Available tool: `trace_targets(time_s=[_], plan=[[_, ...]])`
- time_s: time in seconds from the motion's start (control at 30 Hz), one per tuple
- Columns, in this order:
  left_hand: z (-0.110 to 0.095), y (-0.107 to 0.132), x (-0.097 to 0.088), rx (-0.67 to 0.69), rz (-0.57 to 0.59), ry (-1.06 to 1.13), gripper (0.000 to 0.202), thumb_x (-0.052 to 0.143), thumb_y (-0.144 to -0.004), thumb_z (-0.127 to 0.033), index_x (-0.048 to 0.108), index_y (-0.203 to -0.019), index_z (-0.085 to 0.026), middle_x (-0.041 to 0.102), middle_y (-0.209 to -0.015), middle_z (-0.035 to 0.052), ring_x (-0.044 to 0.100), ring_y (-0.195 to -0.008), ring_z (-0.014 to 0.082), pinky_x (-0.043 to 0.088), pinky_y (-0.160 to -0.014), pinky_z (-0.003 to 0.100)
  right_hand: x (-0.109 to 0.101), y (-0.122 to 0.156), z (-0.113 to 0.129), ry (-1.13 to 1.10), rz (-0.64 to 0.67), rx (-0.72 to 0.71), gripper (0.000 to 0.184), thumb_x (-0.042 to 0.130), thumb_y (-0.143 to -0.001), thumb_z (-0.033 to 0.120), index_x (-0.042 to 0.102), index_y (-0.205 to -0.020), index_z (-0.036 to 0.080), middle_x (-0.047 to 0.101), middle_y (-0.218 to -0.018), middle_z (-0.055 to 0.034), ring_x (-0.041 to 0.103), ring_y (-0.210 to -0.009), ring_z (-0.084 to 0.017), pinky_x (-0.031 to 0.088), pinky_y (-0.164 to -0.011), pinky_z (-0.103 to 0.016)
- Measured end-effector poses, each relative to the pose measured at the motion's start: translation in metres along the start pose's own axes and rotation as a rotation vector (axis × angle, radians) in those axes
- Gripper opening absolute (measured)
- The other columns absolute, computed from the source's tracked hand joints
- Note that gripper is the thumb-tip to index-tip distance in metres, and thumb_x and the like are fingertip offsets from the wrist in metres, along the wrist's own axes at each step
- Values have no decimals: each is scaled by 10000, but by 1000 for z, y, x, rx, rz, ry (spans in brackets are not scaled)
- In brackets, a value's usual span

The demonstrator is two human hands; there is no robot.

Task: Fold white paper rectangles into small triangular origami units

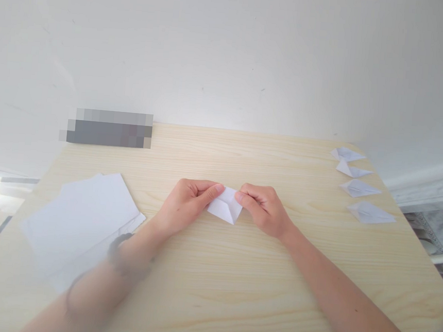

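Observation:
A small folded piece of white paper (226, 205) is held above the middle of the wooden table (210, 289). My left hand (190, 204) pinches its upper left edge between thumb and fingers. On the opposite side, my right hand (262, 208) grips the upper right edge in the same way. A diagonal crease runs across the paper, and one corner points down toward me. The edges under my thumbs are hidden.
Sheets of white paper (81, 216) lie overlapping at the left, partly behind my left forearm. Several folded paper pieces (360, 188) form a column at the right edge. A blurred-out dark object (110, 129) stands at the back left, by the white wall (231, 53).

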State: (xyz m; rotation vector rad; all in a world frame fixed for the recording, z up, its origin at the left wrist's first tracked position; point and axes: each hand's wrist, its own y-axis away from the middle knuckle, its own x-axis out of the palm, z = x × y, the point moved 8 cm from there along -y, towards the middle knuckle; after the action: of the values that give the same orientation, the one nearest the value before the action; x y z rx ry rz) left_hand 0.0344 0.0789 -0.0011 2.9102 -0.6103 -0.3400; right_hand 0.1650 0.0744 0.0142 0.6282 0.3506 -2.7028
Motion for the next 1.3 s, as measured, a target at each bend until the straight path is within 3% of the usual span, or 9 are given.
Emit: trace_targets(time_s=[0.23,0.4,0.5,0.63,0.8,1.07,1.2,1.3], plan=[[1,1,-3,-17,-67,12,375,513,-829,-475,697,-872,-151,659,-767,21,543,-687,145,393,-599,223,-2,0,-2,-10,-14,31,360,437,-877,324,346,-560,181,300,-530,51,279,-495,-65,231,-460,-225],[-1,0,7,-7,101,156,398,569,-801,-460,660,-1067,-177,694,-945,43,618,-885,213,492,-759,283,-8,1,-8,-37,-96,58,347,422,-889,348,377,-588,181,315,-544,47,285,-508,-73,241,-467,-228],[5,0,10,-48,155,193,373,590,-787,-452,682,-1023,-178,704,-927,39,639,-875,217,518,-778,302,-7,1,-9,-38,-104,58,345,421,-893,343,377,-592,180,310,-549,48,278,-510,-73,239,-473,-231],[9,0,8,-60,141,188,342,606,-781,-433,693,-972,-163,708,-870,43,656,-807,209,524,-755,305,-5,1,-10,-37,-84,69,352,429,-893,342,371,-586,179,291,-545,52,266,-502,-69,226,-469,-232],[4,0,6,-36,116,195,336,590,-800,-413,665,-1021,-171,695,-957,49,643,-886,213,494,-808,308,-6,1,-9,-25,-101,74,344,433,-891,346,390,-593,179,316,-547,51,289,-500,-68,238,-471,-229],[9,-1,4,-68,46,59,292,670,-723,-403,671,-874,-153,712,-806,35,653,-776,199,479,-686,263,-3,0,-4,40,-80,31,347,447,-882,299,354,-572,175,295,-535,55,258,-498,-62,213,-466,-228],[11,-1,3,-88,65,24,271,677,-713,-406,688,-819,-158,710,-759,17,659,-737,187,487,-646,239,-3,0,-4,8,-58,30,353,447,-881,279,324,-567,177,281,-539,56,256,-503,-61,216,-472,-226],[12,-1,4,-101,102,85,284,631,-756,-427,700,-845,-167,715,-800,18,663,-764,190,514,-696,257,-5,1,-5,-16,-75,32,352,442,-887,286,327,-572,178,286,-544,56,263,-508,-62,223,-478,-226]])
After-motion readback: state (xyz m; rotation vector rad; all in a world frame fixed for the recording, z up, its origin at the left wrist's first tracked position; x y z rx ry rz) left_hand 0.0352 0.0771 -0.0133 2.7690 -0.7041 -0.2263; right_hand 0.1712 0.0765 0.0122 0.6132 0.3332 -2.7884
